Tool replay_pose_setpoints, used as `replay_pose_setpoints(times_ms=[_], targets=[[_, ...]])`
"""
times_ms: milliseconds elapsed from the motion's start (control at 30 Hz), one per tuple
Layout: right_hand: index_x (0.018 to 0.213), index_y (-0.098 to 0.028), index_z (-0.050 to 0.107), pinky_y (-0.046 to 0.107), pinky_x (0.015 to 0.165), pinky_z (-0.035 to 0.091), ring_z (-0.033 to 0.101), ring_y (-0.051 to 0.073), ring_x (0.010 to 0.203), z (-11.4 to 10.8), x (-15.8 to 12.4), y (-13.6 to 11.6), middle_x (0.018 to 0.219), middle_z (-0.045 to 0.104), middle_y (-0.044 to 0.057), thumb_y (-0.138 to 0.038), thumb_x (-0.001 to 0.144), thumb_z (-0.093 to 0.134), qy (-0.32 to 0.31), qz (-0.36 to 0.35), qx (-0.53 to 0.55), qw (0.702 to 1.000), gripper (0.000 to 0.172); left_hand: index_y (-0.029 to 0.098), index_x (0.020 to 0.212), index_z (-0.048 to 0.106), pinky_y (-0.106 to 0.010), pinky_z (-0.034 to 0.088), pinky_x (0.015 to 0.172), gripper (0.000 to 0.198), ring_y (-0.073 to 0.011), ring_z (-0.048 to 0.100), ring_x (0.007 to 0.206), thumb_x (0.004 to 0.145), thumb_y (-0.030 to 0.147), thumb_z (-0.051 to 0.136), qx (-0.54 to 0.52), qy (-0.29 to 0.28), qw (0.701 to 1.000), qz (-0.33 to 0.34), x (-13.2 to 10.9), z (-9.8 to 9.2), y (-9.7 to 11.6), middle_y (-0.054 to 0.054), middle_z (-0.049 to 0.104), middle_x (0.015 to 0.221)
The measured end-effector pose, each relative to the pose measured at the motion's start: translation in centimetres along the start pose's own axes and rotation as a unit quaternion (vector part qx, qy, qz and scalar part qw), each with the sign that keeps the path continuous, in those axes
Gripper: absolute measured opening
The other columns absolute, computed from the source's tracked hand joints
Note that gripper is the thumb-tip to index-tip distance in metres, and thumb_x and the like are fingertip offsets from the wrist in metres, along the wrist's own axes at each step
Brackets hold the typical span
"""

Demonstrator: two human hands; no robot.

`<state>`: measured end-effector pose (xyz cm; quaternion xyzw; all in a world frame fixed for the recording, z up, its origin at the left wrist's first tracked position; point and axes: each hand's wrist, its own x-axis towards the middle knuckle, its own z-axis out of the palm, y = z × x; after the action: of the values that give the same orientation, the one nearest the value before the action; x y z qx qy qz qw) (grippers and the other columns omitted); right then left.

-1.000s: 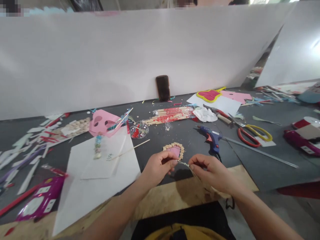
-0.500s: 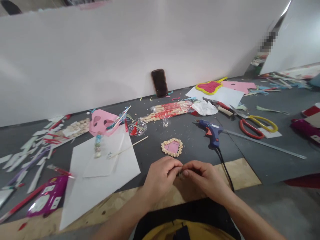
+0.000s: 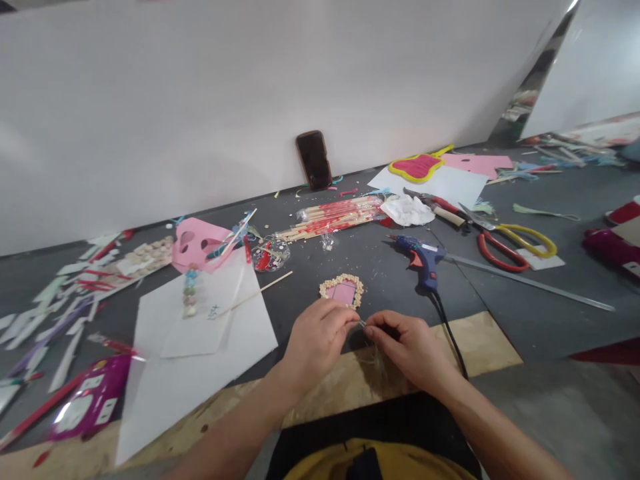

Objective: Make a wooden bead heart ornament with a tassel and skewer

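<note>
My left hand point(image 3: 320, 333) and my right hand point(image 3: 407, 347) almost meet at the table's front edge, each with thumb and fingertips pinched. Between them runs a short bit of thin cord, and the wispy pale threads of a tassel point(image 3: 379, 363) hang below my right fingers. Fingers cover most of it. Just beyond my left hand lies a heart-shaped frame point(image 3: 359, 283) edged with small wooden beads around a pink middle; the hand overlaps its lower edge. To the right, a blue hot glue gun point(image 3: 425, 263) rests on its side.
Yellow-and-red scissors point(image 3: 515, 247), pliers point(image 3: 440, 207) and a metal ruler point(image 3: 535, 290) lie right. Packed wooden sticks point(image 3: 335, 217) and a propped phone point(image 3: 314, 160) stand beyond. White paper point(image 3: 150, 387), a pink mask point(image 3: 200, 241) and a purple packet point(image 3: 95, 397) are left.
My hands have moved slightly up toward the heart frame, and my left hand now overlaps its edge. A bit of cord shows between the fingertips, and pale threads hang beneath.
</note>
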<state>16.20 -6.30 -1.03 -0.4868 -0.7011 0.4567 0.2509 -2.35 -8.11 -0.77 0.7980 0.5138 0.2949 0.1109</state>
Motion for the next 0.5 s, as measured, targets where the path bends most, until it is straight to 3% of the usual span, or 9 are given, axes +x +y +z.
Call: replay_pose_setpoints(times_ms=[200, 500], targets=[[0.09, -0.021, 0.069, 0.026, 0.07, 0.047, 0.067, 0.017, 0.079, -0.6, 0.4, 0.8, 0.088, 0.073, 0.002, -0.025, 0.086, 0.052, 0.066, -0.06, -0.147, 0.985, 0.018, 0.02, 0.101, 0.062, -0.041, 0.042, 0.086, 0.02, -0.0255, 0.049, 0.101, 0.086, 0.032, 0.056, 0.129, -0.072, 0.988, -0.036, 1.1, 0.3, -0.9, -0.007, 0.06, 0.106], [0.095, -0.019, 0.068, 0.027, 0.075, 0.048, 0.067, 0.018, 0.084, -0.2, 1.1, 1.4, 0.094, 0.073, 0.004, -0.021, 0.087, 0.049, 0.071, -0.084, -0.154, 0.982, 0.02, 0.023, 0.101, 0.063, -0.044, 0.037, 0.087, 0.021, -0.0262, 0.044, 0.104, 0.088, 0.034, 0.052, 0.129, -0.094, 0.985, -0.06, 1.4, 1.4, -1.1, -0.005, 0.059, 0.111]])
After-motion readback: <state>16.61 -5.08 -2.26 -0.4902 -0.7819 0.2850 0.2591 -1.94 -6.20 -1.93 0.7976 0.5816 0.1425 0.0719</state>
